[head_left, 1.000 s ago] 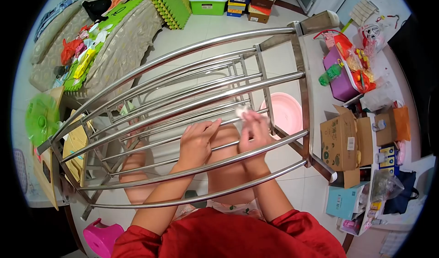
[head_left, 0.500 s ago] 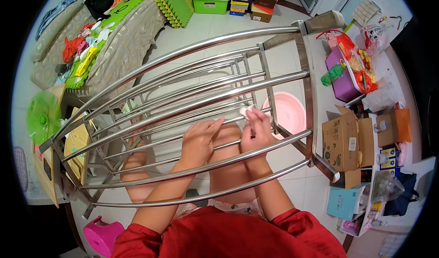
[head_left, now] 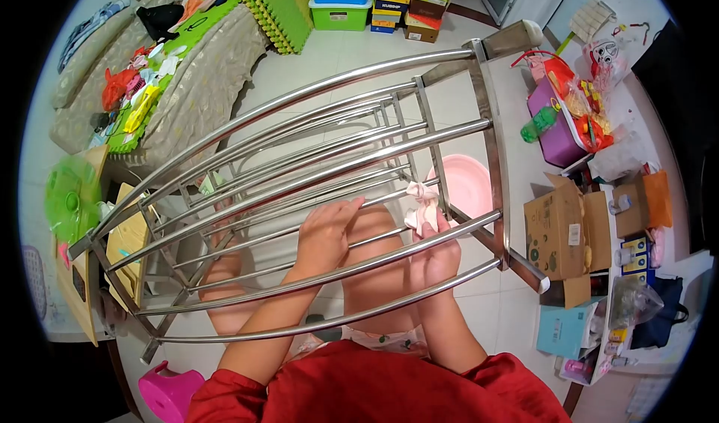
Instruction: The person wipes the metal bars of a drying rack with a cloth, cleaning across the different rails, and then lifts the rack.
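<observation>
A metal rack (head_left: 389, 152) with curved tubes lies tilted across my legs. My left hand (head_left: 326, 232) reaches between its tubes, its fingers wrapped over an inner thin rod. Toward the rack's right end, my right hand (head_left: 437, 254) pinches a whitish cloth (head_left: 423, 207). That cloth is draped around the inner rods, one part above the other. Some of my right fingers are hidden behind the cloth and a tube.
A pink basin (head_left: 466, 183) stands on the floor behind the rack's right end. To the right are an open cardboard box (head_left: 554, 224) and a purple bin (head_left: 554, 127). A magenta stool (head_left: 171, 393) is at lower left, a green fan (head_left: 71, 198) at left.
My right hand has moved down and slightly right, and more of the cloth shows on the rods. The rack's right end has shifted slightly left. My left hand stays nearly in place.
</observation>
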The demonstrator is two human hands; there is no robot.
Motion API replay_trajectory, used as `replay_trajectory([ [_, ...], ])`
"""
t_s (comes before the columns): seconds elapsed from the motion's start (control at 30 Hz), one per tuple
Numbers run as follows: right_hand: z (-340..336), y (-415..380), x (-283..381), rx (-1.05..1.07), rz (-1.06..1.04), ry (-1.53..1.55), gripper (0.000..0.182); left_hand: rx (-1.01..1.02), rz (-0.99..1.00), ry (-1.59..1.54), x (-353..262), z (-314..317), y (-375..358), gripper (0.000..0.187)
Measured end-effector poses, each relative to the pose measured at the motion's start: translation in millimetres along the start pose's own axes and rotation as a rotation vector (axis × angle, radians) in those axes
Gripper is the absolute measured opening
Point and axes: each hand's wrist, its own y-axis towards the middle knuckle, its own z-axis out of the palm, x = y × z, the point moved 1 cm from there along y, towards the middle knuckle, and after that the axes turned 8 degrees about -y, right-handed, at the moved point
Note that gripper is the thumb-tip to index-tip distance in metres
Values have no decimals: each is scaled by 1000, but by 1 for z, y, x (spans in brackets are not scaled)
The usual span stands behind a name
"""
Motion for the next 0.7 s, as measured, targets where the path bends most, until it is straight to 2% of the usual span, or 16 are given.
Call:
replay_trajectory([
  [0.17,8,20,6,21,-5,93,48,11,3,-2,1,0,-1,45],
  [0.27,16,38,-1,128,-68,122,47,-12,26,-8,1,0,0,45],
  [0.37,16,47,-4,115,-1,210,46,15,7,-37,1,0,1,46],
  [0.43,15,51,-3,189,208,91,45,28,-17,-65,3,1,0,44],
  [0.7,14,48,-5,298,222,-46,36,1,12,-21,6,1,-1,39],
])
